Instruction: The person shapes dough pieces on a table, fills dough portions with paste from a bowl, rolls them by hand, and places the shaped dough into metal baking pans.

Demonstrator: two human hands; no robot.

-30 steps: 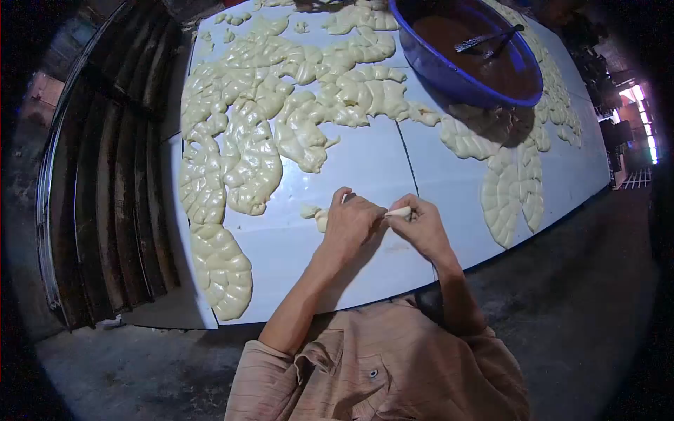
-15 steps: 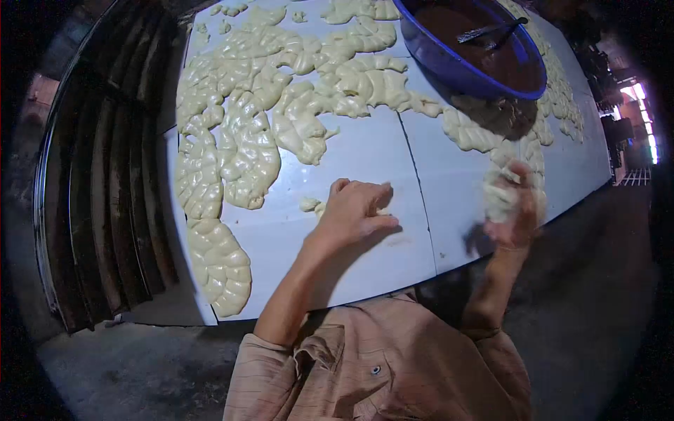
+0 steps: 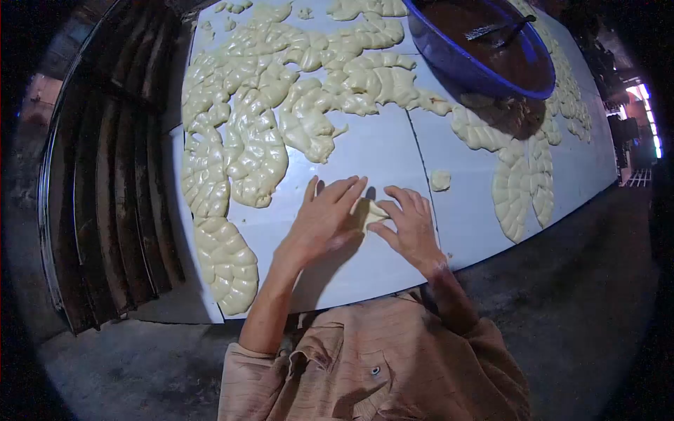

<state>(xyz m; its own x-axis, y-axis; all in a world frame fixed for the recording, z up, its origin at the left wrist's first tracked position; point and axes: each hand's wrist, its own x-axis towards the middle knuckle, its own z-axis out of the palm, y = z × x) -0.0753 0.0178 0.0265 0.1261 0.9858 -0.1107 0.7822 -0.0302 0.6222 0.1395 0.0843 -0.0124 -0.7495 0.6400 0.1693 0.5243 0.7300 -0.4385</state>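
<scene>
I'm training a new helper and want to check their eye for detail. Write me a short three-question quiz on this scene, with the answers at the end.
1. Multiple choice: what is the right hand pinching?
A) a metal spoon
B) a piece of dough
C) a folded cloth

2. True or false: to the right of that hand's fingertips, a small dough lump lies on the tabletop, apart from the other dough.

3. Fill in the blank: the contents of the blue basin are ____ in colour.

Key: 1. B; 2. True; 3. brown
</scene>
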